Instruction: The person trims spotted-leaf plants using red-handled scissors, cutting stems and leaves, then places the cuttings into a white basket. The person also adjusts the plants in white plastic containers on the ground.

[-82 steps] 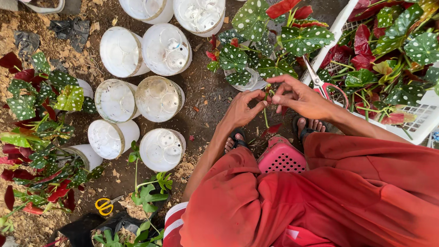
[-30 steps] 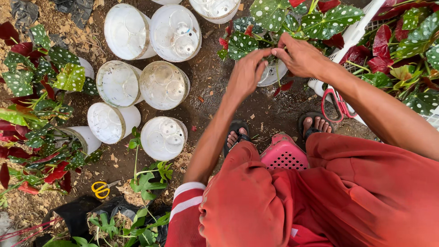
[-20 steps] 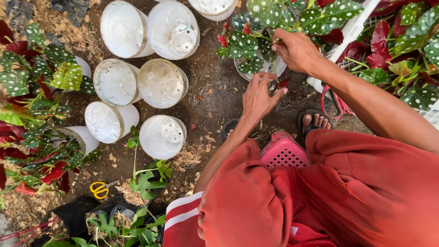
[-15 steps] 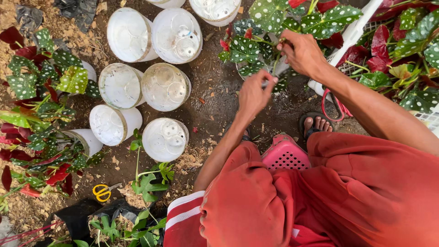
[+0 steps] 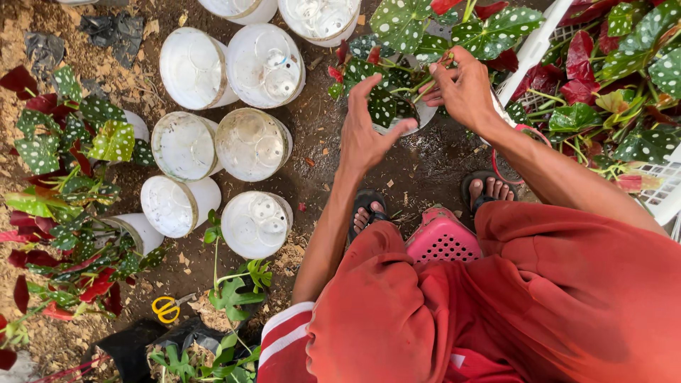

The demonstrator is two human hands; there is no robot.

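A spotted green plant (image 5: 404, 25) with red leaf undersides grows in a small white pot (image 5: 424, 115) on the soil in front of my feet. My right hand (image 5: 464, 89) pinches the plant's stems just above the pot. Spread and curved, my left hand (image 5: 367, 131) rests against the pot's near side, thumb at the rim and fingers among the lower leaves. It grips nothing.
Several white pots (image 5: 252, 223) lie upturned on the dirt at left. Potted spotted plants (image 5: 64, 142) line the far left. Yellow scissors (image 5: 167, 308) lie near the bottom left. A white basket (image 5: 532, 46) of plants stands right, red-handled scissors (image 5: 507, 177) beside it. I sit on a pink stool (image 5: 440, 237).
My left hand dropped away from the plant, then rose again to the pot's side with its fingers spread. My right hand stayed on the stems.
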